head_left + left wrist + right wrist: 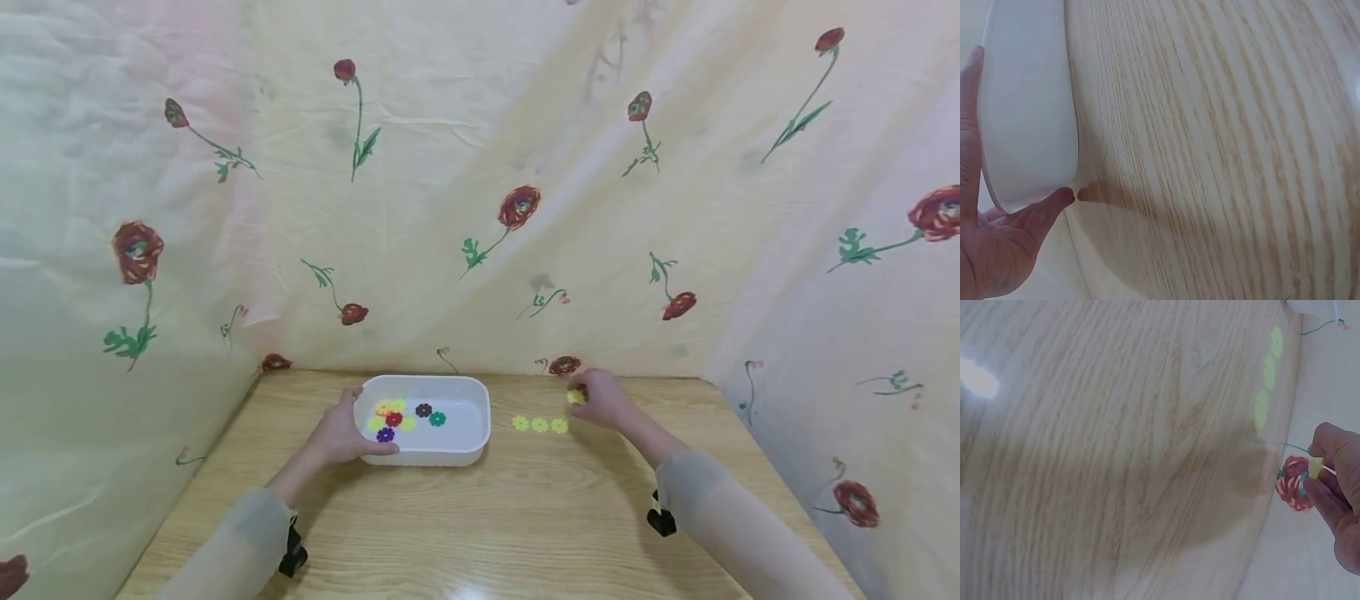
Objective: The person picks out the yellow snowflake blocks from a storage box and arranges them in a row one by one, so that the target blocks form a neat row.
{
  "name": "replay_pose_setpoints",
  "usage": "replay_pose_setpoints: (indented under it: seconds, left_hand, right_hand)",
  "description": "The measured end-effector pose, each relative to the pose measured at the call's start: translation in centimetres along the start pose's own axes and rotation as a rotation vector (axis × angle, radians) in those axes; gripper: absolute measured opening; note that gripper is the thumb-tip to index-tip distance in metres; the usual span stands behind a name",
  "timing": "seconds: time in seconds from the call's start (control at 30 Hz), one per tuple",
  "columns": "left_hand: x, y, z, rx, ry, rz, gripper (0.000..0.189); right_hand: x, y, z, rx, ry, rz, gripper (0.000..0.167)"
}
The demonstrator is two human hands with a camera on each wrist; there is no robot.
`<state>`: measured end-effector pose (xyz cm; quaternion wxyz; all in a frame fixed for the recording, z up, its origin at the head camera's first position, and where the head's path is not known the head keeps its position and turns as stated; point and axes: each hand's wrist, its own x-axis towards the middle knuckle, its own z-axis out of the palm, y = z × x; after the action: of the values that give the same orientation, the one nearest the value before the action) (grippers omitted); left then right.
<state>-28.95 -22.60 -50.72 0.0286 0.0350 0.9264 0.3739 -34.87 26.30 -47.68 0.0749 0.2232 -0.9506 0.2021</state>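
Observation:
My left hand (341, 431) grips the left end of a white plastic tub (450, 457), its thumb along the front wall and its fingers toward the back corner. In the left wrist view the hand (1004, 250) spans the tub's rounded end (1029, 125). Between thumb and fingers my right hand (600, 400) pinches a yellow flower-shaped plastic disc (575, 397), raised over the table. The right wrist view shows this yellow disc (1315, 467) edge-on. Just left of that hand, three matching yellow discs (540, 425) lie in a row.
Inside the tub are several flower discs, among them a purple one (386, 435), a red one (393, 419), a brown one (423, 410) and a green one (437, 419). Behind the wooden table (480, 525) hangs a cloth (420, 225) printed with red flowers, which also closes off both sides.

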Motion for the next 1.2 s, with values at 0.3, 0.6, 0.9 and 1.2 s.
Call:
replay_pose_setpoints:
  seconds: [0.3, 0.6, 0.9, 1.2]
  left_hand:
    - [0.0, -0.1, 0.0, 0.0, 0.002, 0.002, 0.135]
    - [0.0, -0.1, 0.1, -0.018, -0.003, 0.007, 0.135]
    - [-0.1, -0.2, 0.1, -0.02, -0.002, 0.001, 0.135]
    - [-0.2, -0.1, 0.0, -0.021, -0.004, 0.003, 0.135]
  right_hand:
    - [-0.6, 0.6, 0.1, -0.048, 0.014, 0.01, 0.026]
    - [-1.3, 0.9, 0.5, -0.041, 0.026, 0.009, 0.021]
    - [-1.9, 1.0, 0.9, -0.039, 0.004, 0.023, 0.023]
    - [-2.5, 0.8, 1.2, -0.036, 0.02, 0.007, 0.022]
